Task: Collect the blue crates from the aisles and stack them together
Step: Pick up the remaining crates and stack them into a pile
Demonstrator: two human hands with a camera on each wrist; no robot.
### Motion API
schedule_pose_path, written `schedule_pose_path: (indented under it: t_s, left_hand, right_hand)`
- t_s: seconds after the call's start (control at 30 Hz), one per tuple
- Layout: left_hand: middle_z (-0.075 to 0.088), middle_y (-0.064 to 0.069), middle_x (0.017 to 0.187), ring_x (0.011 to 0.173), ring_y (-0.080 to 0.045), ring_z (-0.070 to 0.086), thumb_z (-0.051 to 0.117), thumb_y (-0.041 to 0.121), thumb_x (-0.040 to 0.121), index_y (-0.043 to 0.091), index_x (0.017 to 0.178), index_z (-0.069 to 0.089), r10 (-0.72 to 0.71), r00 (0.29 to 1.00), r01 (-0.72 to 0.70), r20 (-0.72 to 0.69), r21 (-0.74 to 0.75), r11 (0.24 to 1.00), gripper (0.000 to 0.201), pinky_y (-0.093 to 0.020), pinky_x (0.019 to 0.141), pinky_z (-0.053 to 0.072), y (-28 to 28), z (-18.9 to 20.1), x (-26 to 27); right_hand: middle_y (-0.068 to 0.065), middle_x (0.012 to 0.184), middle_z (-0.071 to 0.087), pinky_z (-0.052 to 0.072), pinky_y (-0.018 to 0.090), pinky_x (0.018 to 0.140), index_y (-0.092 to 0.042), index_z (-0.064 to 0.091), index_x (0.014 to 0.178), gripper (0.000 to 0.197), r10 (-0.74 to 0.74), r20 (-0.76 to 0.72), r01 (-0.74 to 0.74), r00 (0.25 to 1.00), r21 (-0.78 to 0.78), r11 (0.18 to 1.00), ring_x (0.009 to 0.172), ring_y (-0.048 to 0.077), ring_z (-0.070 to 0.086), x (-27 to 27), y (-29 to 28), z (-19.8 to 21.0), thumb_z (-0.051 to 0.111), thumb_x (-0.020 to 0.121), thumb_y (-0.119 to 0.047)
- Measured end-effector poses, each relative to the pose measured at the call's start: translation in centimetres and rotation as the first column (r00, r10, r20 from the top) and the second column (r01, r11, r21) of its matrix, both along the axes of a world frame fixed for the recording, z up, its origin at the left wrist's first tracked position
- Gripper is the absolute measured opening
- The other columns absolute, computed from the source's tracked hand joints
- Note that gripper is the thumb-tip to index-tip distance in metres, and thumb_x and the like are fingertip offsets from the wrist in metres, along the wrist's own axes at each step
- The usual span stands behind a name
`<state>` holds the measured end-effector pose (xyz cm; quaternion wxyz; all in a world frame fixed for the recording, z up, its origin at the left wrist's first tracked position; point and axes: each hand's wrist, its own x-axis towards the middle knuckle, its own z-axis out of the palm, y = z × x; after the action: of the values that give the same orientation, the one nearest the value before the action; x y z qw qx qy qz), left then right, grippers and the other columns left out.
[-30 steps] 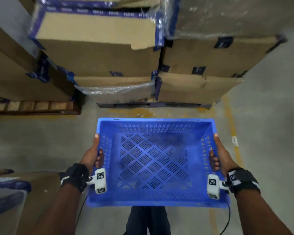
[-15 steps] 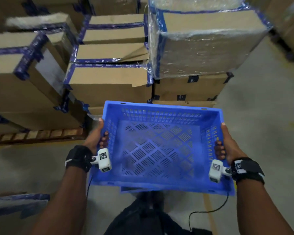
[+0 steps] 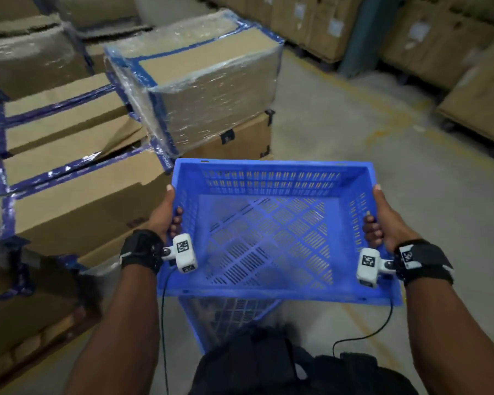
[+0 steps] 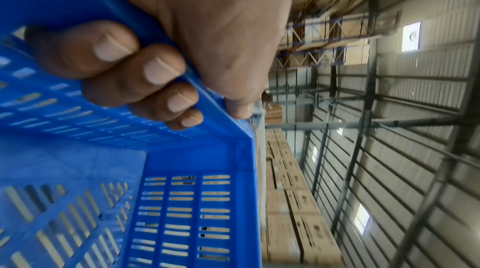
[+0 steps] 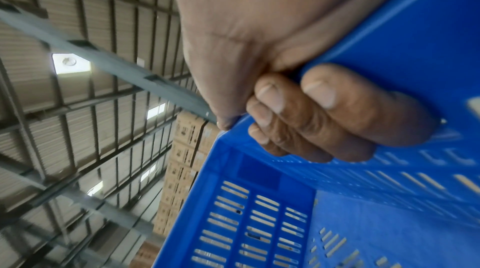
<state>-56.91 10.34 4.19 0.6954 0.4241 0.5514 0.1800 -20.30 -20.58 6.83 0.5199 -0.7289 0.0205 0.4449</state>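
I carry a blue slotted plastic crate level in front of my body, and nothing lies inside it. My left hand grips its left rim, thumb along the top and fingers curled inside the wall. My right hand grips the right rim the same way. The left wrist view shows the left hand wrapped over the crate's edge. In the right wrist view the right hand is curled over the crate's rim. More blue mesh shows under the near rim; I cannot tell whether it is a second crate.
Stacked cardboard boxes with blue tape stand on a pallet to my left, a film-wrapped box on top. More boxes line the far right beside a steel column. A concrete aisle with yellow lines runs ahead to the right.
My view has swung to the right: the boxes slid left and the aisle came into sight. Both hands keep the same grip on the crate. Blue mesh now shows under its near rim.
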Motion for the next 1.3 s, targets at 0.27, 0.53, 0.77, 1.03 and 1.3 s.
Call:
schedule_pose_path:
  t_s: [0.27, 0.53, 0.77, 1.03, 1.3]
  left_hand:
    - [0.027, 0.004, 0.054, 0.034, -0.008, 0.018, 0.040, 0.090, 0.078, 0.023, 0.066, 0.043, -0.414, 0.910, 0.414, -0.030, -0.010, 0.910, 0.068, -0.014, 0.037, 0.014, -6.9, 0.8, 16.0]
    - [0.030, 0.004, 0.049, 0.032, -0.007, 0.017, 0.036, 0.087, 0.082, 0.020, 0.067, 0.044, -0.726, 0.686, 0.728, -0.044, 0.033, 0.685, 0.069, -0.013, 0.034, 0.014, -20.8, 1.2, 30.1]
    - [0.033, 0.005, 0.052, 0.036, -0.008, 0.019, 0.043, 0.089, 0.077, 0.021, 0.068, 0.047, -0.877, 0.476, 0.879, -0.058, 0.052, 0.474, 0.069, -0.015, 0.037, 0.016, -34.5, 1.2, 40.5]
    - [0.032, 0.005, 0.053, 0.035, -0.009, 0.019, 0.045, 0.089, 0.077, 0.021, 0.069, 0.048, -0.986, 0.159, 0.986, -0.060, 0.052, 0.156, 0.068, -0.015, 0.036, 0.016, -48.9, 1.1, 48.9]
    - [0.032, 0.005, 0.051, 0.036, -0.008, 0.019, 0.044, 0.086, 0.080, 0.020, 0.069, 0.047, -0.960, -0.272, 0.962, -0.068, 0.019, -0.273, 0.067, -0.015, 0.037, 0.015, -65.5, 1.5, 53.3]
  right_hand:
    - [-0.006, 0.050, 0.018, 0.016, 0.015, 0.036, -0.024, 0.034, 0.064, 0.079, -0.389, 0.069, 0.391, 0.919, -0.024, 0.920, 0.035, 0.010, 0.016, 0.5, -18.5, 1.7, 0.047, 0.055, -0.101]
    - [-0.005, 0.049, 0.018, 0.015, 0.016, 0.037, -0.022, 0.034, 0.065, 0.077, -0.688, 0.078, 0.690, 0.722, -0.007, 0.724, 0.033, 0.010, 0.016, -2.1, -37.3, 2.0, 0.046, 0.059, -0.099]
    - [-0.005, 0.047, 0.018, 0.014, 0.015, 0.038, -0.023, 0.033, 0.064, 0.074, -0.867, 0.034, 0.867, 0.497, 0.009, 0.498, 0.033, 0.010, 0.016, -5.5, -50.6, 1.9, 0.046, 0.065, -0.096]
    - [-0.005, 0.048, 0.018, 0.016, 0.015, 0.036, -0.023, 0.033, 0.063, 0.075, -0.979, 0.034, 0.979, 0.201, 0.037, 0.202, 0.034, 0.011, 0.017, -12.1, -60.2, 1.1, 0.046, 0.062, -0.098]
    - [-0.006, 0.046, 0.020, 0.014, 0.016, 0.036, -0.023, 0.034, 0.063, 0.079, -0.977, -0.003, 0.977, -0.212, 0.010, -0.212, 0.033, 0.010, 0.018, -23.0, -61.8, 1.6, 0.049, 0.048, -0.098]
